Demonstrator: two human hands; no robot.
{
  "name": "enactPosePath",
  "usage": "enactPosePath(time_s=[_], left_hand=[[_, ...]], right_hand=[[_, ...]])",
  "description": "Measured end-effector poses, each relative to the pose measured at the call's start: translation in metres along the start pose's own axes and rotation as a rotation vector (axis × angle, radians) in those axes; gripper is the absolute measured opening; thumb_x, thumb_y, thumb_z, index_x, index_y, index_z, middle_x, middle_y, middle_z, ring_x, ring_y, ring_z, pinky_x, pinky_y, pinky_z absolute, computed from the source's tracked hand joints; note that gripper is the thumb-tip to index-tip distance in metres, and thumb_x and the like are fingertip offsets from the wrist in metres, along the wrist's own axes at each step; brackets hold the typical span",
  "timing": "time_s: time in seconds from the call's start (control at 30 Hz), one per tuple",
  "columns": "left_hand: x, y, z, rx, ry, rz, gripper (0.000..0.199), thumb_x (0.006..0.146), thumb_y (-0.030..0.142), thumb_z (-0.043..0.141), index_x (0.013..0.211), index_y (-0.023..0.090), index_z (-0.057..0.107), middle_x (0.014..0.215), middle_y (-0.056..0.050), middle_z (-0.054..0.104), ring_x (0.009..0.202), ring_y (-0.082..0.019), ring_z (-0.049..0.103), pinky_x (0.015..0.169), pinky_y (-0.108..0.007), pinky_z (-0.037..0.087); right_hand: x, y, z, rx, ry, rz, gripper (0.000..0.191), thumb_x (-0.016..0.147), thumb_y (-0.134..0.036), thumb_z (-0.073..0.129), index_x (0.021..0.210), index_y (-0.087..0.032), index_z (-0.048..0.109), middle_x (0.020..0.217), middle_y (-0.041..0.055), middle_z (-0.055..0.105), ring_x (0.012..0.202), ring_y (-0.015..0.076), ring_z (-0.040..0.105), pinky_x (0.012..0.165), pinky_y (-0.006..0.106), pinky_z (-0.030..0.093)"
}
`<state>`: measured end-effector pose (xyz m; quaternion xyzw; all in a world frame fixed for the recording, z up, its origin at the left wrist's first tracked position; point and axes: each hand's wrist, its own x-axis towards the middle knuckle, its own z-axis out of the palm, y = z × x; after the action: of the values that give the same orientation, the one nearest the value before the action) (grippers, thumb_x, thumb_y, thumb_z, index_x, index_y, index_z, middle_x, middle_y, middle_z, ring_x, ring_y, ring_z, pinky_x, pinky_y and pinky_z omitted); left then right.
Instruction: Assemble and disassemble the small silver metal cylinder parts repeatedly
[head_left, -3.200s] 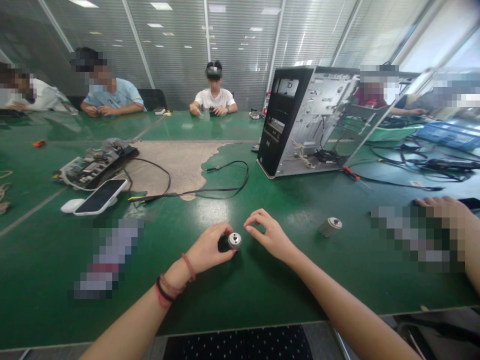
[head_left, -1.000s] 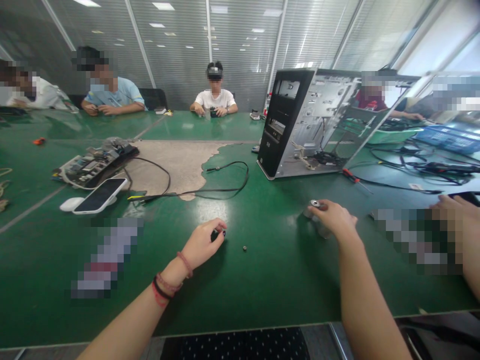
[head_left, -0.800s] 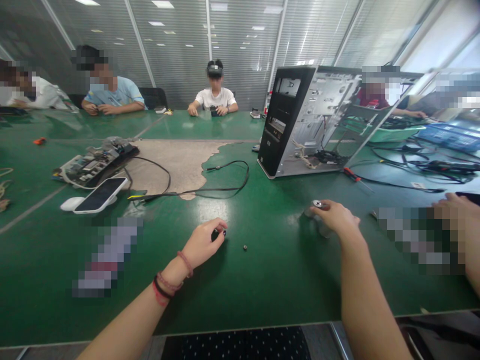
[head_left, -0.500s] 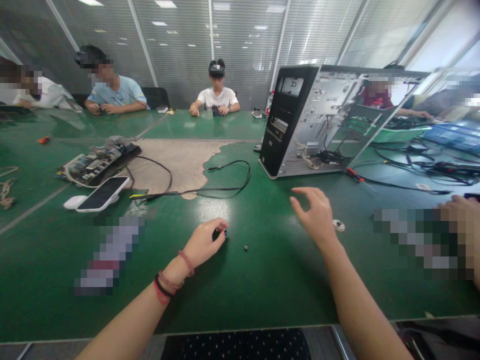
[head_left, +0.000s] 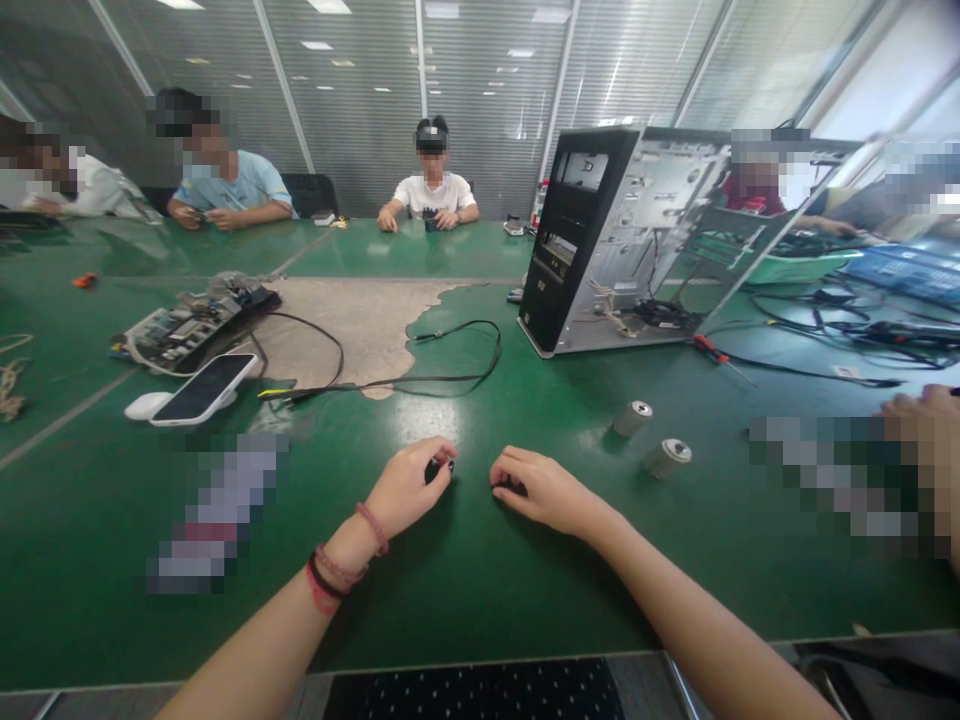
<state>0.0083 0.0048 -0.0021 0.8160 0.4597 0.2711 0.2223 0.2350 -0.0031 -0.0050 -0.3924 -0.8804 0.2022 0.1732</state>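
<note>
My left hand [head_left: 409, 482] rests on the green table [head_left: 450, 600], its fingers closed around a small black object [head_left: 435, 470]. What kind of object it is, I cannot make out. Just to the right, my right hand [head_left: 547, 490] is low over the tabletop with curled fingers. Its thumb and fingertips meet where a small dark round part lay; the part itself is mostly hidden by them. Behind my right forearm, two short silvery cylinders stand upright, the farther cylinder [head_left: 631, 420] and the nearer cylinder [head_left: 667, 458].
An open computer case [head_left: 577, 250] stands at the back right, a red-handled screwdriver [head_left: 712, 350] beside it. A black cable [head_left: 450, 378] lies ahead. To the left are a phone [head_left: 206, 388] and a circuit assembly [head_left: 195, 325]. Another person's hand [head_left: 919, 440] is at the right edge.
My right hand has swung left and down from beside the cylinders to the small round part, and its fingers have closed there. Both cylinders are now uncovered. My left hand stays put.
</note>
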Motion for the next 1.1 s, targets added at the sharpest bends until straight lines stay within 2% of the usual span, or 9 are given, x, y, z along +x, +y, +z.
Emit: enactPosePath(time_s=[0.1, 0.17, 0.3, 0.37, 0.43, 0.5, 0.7, 0.97, 1.1], left_hand=[[0.0, 0.0, -0.001, 0.008, -0.011, 0.01, 0.015, 0.083, 0.014, 0.047, 0.092, 0.02, 0.057, 0.087, -0.002, 0.065, 0.081, -0.017, 0.061, 0.078, -0.029, 0.048], [-0.001, 0.001, -0.002, 0.016, -0.015, 0.017, 0.015, 0.083, 0.015, 0.047, 0.092, 0.02, 0.057, 0.087, -0.002, 0.065, 0.081, -0.017, 0.062, 0.078, -0.029, 0.048], [-0.002, 0.002, -0.001, 0.026, -0.021, 0.026, 0.014, 0.083, 0.015, 0.047, 0.092, 0.02, 0.056, 0.085, -0.002, 0.065, 0.08, -0.017, 0.061, 0.077, -0.029, 0.047], [-0.002, 0.003, 0.0, 0.027, -0.025, 0.029, 0.015, 0.082, 0.014, 0.047, 0.092, 0.02, 0.056, 0.084, -0.002, 0.064, 0.08, -0.016, 0.061, 0.076, -0.028, 0.047], [-0.002, 0.004, 0.001, 0.027, -0.029, 0.034, 0.015, 0.082, 0.014, 0.047, 0.092, 0.019, 0.056, 0.084, -0.001, 0.064, 0.079, -0.016, 0.061, 0.076, -0.028, 0.046], [-0.001, 0.004, 0.001, 0.027, -0.028, 0.037, 0.014, 0.082, 0.013, 0.047, 0.091, 0.019, 0.056, 0.083, -0.001, 0.064, 0.079, -0.016, 0.061, 0.075, -0.027, 0.046], [-0.001, 0.003, 0.001, 0.032, -0.018, 0.033, 0.015, 0.082, 0.014, 0.047, 0.09, 0.02, 0.057, 0.084, -0.001, 0.065, 0.079, -0.016, 0.061, 0.076, -0.028, 0.046], [-0.002, 0.003, 0.001, 0.029, -0.027, 0.027, 0.014, 0.082, 0.013, 0.047, 0.089, 0.019, 0.058, 0.084, -0.002, 0.064, 0.079, -0.016, 0.06, 0.076, -0.028, 0.046], [-0.001, 0.002, 0.001, 0.035, -0.026, 0.031, 0.014, 0.082, 0.013, 0.047, 0.089, 0.019, 0.057, 0.084, -0.001, 0.064, 0.08, -0.016, 0.06, 0.076, -0.028, 0.046]], right_hand=[[-0.003, 0.017, -0.018, 0.0, 0.133, 0.035, 0.008, 0.085, -0.02, 0.05, 0.088, -0.02, 0.057, 0.085, 0.0037, 0.058, 0.079, 0.0173, 0.056, 0.073, 0.03, 0.045], [-0.012, 0.037, -0.037, -0.026, 0.315, 0.11, 0.009, 0.085, -0.023, 0.05, 0.088, -0.02, 0.058, 0.084, 0.0044, 0.058, 0.08, 0.0184, 0.056, 0.075, 0.031, 0.045], [-0.042, 0.085, -0.075, -0.199, 0.745, 0.386, 0.015, 0.081, -0.029, 0.052, 0.087, -0.018, 0.061, 0.081, 0.0052, 0.061, 0.075, 0.0196, 0.057, 0.073, 0.033, 0.045], [-0.059, 0.104, -0.088, -0.259, 0.877, 0.509, 0.019, 0.08, -0.032, 0.051, 0.088, -0.018, 0.062, 0.082, 0.0055, 0.062, 0.073, 0.0195, 0.057, 0.071, 0.033, 0.045], [-0.072, 0.117, -0.094, -0.293, 0.932, 0.595, 0.022, 0.08, -0.034, 0.05, 0.088, -0.018, 0.063, 0.083, 0.0055, 0.064, 0.07, 0.0192, 0.058, 0.069, 0.033, 0.045], [-0.079, 0.125, -0.094, -0.304, 0.909, 0.636, 0.024, 0.079, -0.035, 0.05, 0.087, -0.018, 0.064, 0.082, 0.0056, 0.064, 0.07, 0.0194, 0.059, 0.069, 0.032, 0.044], [-0.079, 0.134, -0.086, -0.267, 0.657, 0.743, 0.022, 0.074, -0.034, 0.051, 0.081, -0.018, 0.065, 0.075, 0.0056, 0.066, 0.071, 0.0209, 0.06, 0.066, 0.031, 0.043], [-0.077, 0.132, -0.086, -0.228, 0.573, 0.793, 0.022, 0.074, -0.037, 0.053, 0.081, -0.019, 0.064, 0.076, 0.0055, 0.066, 0.072, 0.0207, 0.061, 0.064, 0.03, 0.043], [-0.078, 0.132, -0.088, -0.194, 0.582, 0.816, 0.03, 0.073, -0.043, 0.054, 0.088, -0.019, 0.064, 0.077, 0.0055, 0.065, 0.073, 0.0213, 0.061, 0.065, 0.031, 0.044]])
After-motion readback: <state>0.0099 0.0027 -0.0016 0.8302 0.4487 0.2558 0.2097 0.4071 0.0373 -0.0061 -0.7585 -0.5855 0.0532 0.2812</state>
